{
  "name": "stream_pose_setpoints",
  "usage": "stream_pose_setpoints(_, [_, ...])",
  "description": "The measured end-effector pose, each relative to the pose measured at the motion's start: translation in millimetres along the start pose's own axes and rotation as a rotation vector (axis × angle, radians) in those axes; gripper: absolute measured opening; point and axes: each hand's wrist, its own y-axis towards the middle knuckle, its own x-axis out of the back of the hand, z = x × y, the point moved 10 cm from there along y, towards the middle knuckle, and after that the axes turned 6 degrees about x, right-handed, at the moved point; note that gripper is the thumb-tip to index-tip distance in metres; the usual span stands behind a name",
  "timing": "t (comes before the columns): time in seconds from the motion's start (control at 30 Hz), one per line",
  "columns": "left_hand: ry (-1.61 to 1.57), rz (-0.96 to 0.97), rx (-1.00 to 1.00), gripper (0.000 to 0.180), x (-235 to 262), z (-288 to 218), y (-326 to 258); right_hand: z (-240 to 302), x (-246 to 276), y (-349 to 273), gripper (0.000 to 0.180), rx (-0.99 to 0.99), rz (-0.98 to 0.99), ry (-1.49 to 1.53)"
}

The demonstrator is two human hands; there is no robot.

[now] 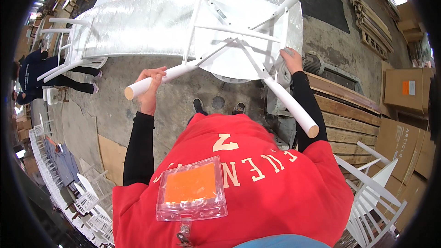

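A white wooden chair (229, 14) lies upside down, its round seat on a plastic-wrapped padded surface (133, 23) and its legs pointing up and outward. Thin braces and screwed metal brackets join the legs under the seat. My left hand (150, 87) is closed around the near left leg (177, 71), a little above its bare-wood end. At the right edge of the seat, my right hand (292, 60) has bent fingers by the side stretcher (285, 30). Below these fingers hangs what looks like a crumpled pale grey cloth (283, 76), partly hidden by the near right leg (294, 108).
Another white chair (69, 48) stands at the left, beside a person in dark clothes (34, 71). Wooden slats (344, 119) and a motor (313, 63) lie at my right. Cardboard boxes (406, 87) and a white chair (372, 197) stand farther right; several white chairs (87, 197) line the lower left.
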Motion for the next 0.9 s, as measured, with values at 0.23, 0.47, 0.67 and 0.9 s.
stream_pose_setpoints(0.23, [0.317, 0.205, 0.192, 0.030, 3.2, -15.1, -2.0, -136.4, 11.6, -149.3, 0.068, -0.509, 0.326, -0.376])
stream_pose_setpoints(0.47, [-0.083, 0.341, -0.256, 0.021, -3.0, -79.0, -1.6, -52.8, -119.9, -215.4, 0.053, -0.630, -0.087, 0.535])
stream_pose_setpoints(0.67, [-0.010, 0.512, -0.380, 0.017, -8.1, -79.6, 6.9, 161.7, -55.1, -35.1, 0.039, 0.290, -0.570, -0.122])
stream_pose_setpoints(0.9, [-0.067, 0.535, -0.500, 0.017, -13.5, -85.3, 11.3, 148.6, -199.8, 15.8, 0.039, 0.332, -0.393, -0.928])
